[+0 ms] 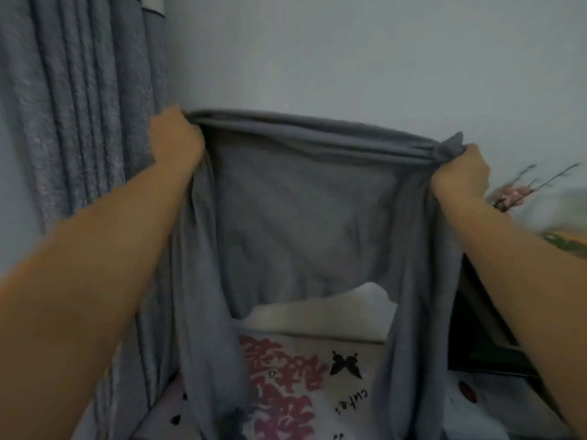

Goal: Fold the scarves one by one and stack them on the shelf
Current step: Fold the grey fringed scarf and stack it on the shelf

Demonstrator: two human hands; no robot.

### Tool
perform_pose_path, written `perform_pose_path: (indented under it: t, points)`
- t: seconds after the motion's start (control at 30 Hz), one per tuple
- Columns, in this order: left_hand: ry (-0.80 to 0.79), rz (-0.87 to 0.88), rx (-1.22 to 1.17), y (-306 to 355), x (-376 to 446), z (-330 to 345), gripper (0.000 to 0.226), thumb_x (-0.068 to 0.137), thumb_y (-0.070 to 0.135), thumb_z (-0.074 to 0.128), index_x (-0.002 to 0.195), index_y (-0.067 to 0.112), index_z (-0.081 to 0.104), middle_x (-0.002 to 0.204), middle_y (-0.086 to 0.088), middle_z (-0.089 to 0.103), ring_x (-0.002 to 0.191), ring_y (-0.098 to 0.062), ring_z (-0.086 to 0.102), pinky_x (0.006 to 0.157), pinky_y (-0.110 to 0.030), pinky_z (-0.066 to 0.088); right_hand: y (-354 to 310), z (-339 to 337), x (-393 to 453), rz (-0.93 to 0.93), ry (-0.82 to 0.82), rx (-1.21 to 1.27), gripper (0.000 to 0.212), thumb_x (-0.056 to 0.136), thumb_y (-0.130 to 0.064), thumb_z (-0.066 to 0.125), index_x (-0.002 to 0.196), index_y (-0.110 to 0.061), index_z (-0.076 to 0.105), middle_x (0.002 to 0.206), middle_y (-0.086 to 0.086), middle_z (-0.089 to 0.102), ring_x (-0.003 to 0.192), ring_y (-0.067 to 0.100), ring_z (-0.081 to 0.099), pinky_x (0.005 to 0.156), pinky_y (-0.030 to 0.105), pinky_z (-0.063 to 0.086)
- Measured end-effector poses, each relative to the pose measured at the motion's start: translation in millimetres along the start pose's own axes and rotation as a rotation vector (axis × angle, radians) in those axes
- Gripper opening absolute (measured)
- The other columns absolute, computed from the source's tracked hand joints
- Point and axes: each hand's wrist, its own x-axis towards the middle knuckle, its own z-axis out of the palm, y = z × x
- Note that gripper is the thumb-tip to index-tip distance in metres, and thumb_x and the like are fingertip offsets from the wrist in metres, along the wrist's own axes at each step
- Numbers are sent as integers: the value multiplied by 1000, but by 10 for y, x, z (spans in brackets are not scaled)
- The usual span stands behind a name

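Your left hand (176, 138) clamps one end of the grey scarf (305, 198), your right hand (460, 173) the other, hands well apart, the top edge pulled taut in the air above the printed bed sheet (317, 376). You're early in this fold: cloth hangs loose. No shelf, stack or container is visible
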Motion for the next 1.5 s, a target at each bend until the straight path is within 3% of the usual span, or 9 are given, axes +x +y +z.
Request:
perform_pose_path:
  t: [0.23,0.37,0.47,0.63,0.7,0.8,1.0,1.3,1.5]
  points:
    - [-452,-173,-139,-601,-9,590,37,100,6,46,135,-7,52,134,-21,58,117,-36,58,99,-42,49,323,389,-342,48,-80,-245,33,94,-5,52,127,-5,52,126,25,58,113,44,57,86,45,47]
    - [-771,-54,-180,-989,-183,802,31,87,27,73,110,6,74,106,-12,74,93,-28,70,85,-38,59,402,637,-611,93,-455,-623,40,96,-14,56,132,2,49,131,24,53,119,41,53,88,41,49]
    - [-960,271,96,-947,-383,779,24,87,26,70,101,8,76,99,-8,72,93,-26,66,78,-29,51,133,906,-895,-229,-855,-1059,79,91,-29,68,155,-9,25,150,16,41,134,35,45,108,37,40]
    - [-1134,353,-99,-881,-1036,951,15,87,28,67,80,14,70,81,-1,69,76,-16,62,63,-24,46,-251,1519,-1900,-408,-1182,-292,98,81,-29,82,158,-27,21,137,-10,42,127,8,43,105,22,35]
    - [-1106,336,-240,-914,-1366,1006,14,88,20,63,74,17,65,78,0,67,75,-17,61,59,-23,44,-152,1846,-2288,-307,-1082,-150,83,78,-38,82,148,-25,39,133,-6,56,120,13,53,99,24,40]
    - [-1110,392,-60,-1487,-1734,1191,11,86,13,60,87,23,63,102,-7,68,95,-29,65,74,-28,48,239,1999,-2455,-335,-837,-496,30,88,-26,63,116,-18,64,119,13,67,108,32,63,86,34,51]
    - [-940,111,487,-3030,-1760,1207,28,92,6,49,115,6,66,124,-22,63,114,-40,62,94,-44,53,817,1450,-1898,-133,-607,-912,22,93,-17,51,106,-8,66,107,20,64,93,38,62,78,41,51]
    - [-284,120,-48,-1635,33,997,32,90,2,43,114,5,65,123,-27,60,113,-43,59,96,-45,47,246,1056,-942,-88,-102,-613,32,90,-5,51,120,-5,61,116,31,62,109,48,60,91,52,52]
    - [-129,446,98,-1593,10,671,19,93,2,39,106,9,52,107,-30,59,97,-47,59,78,-54,45,399,780,-850,-259,-66,-565,38,90,-9,47,127,-8,56,115,31,58,105,51,58,87,54,49]
